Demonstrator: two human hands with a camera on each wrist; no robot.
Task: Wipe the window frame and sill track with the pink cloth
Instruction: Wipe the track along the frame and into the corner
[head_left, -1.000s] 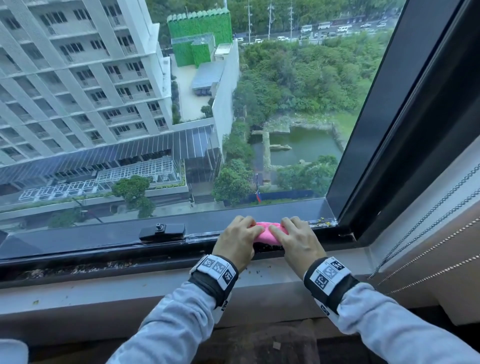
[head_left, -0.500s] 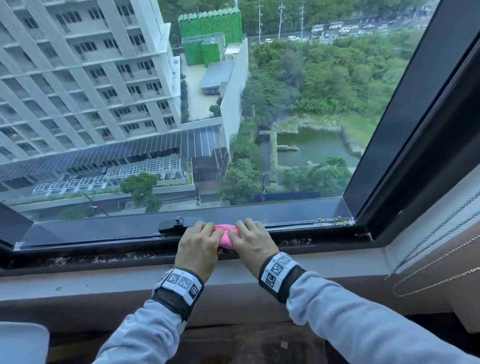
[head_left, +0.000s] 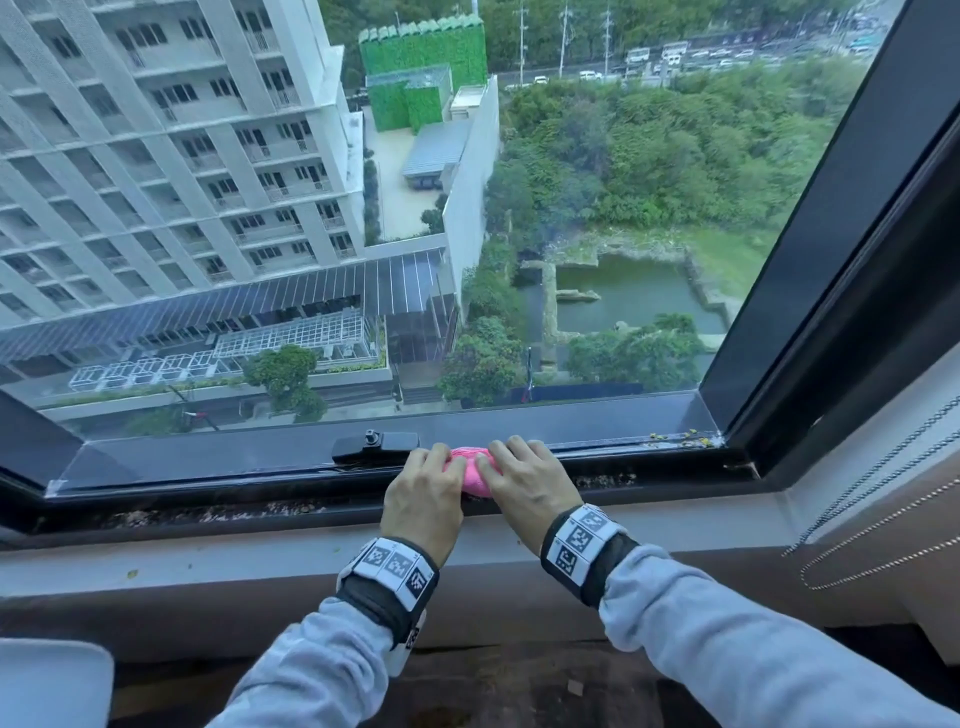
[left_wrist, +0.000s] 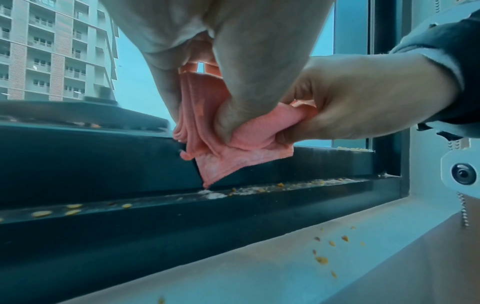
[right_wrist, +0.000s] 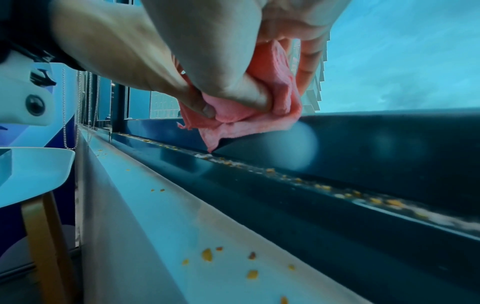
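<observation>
The bunched pink cloth (head_left: 474, 478) is held between my two hands over the dark sill track (head_left: 208, 514), just right of the window latch. My left hand (head_left: 423, 493) grips its left side and my right hand (head_left: 527, 483) grips its right side, fingers curled over the top. In the left wrist view the pink cloth (left_wrist: 233, 156) hangs from both thumbs, and its lowest corner touches the dusty track (left_wrist: 285, 187). The right wrist view shows the same cloth (right_wrist: 246, 123) pinched above the track (right_wrist: 324, 187). The dark bottom frame rail (head_left: 208, 457) runs behind.
A black latch (head_left: 374, 447) sits on the rail beside my left hand. Yellow crumbs lie in the track and on the grey inner sill (left_wrist: 322, 260). Bead chains (head_left: 883, 493) hang at the right. A white chair (right_wrist: 33, 174) stands near the sill.
Both hands slid the cloth left along the track, from near the right corner to beside the latch. Over the last half second they stayed about there.
</observation>
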